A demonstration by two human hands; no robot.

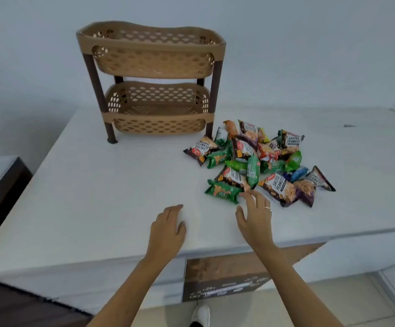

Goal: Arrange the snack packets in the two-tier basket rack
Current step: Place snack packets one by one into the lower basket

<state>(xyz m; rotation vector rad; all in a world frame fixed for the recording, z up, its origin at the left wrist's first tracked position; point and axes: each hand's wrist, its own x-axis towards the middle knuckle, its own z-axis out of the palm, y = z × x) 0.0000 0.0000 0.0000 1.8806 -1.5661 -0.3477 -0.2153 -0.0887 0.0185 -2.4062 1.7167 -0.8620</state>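
1. Two bare hands come first: the left hand (168, 226) lies flat on the white tabletop (97, 190), fingers straight and holding nothing, while the right hand (255, 215), a ring on one finger, spreads its fingers loosely over the near edge of the snacks, also holding nothing.
2. Just at the right fingertips lies a green snack packet (223, 191); whether they touch it I cannot tell.
3. Beyond it spreads the pile of snack packets (258, 159), green ones mixed with several dark packets printed "Salted Peanuts", all on the table and overlapping one another.
4. Farthest back, left of the pile, stands the two-tier basket rack (151, 81), tan perforated baskets on dark brown legs. No packet shows in the lower basket; what can be seen of the upper one also looks bare.
5. The step in hand looks like the first pick, so the task is barely begun. The next move calls for pinching that nearest green packet and carrying it forward and left into a basket.
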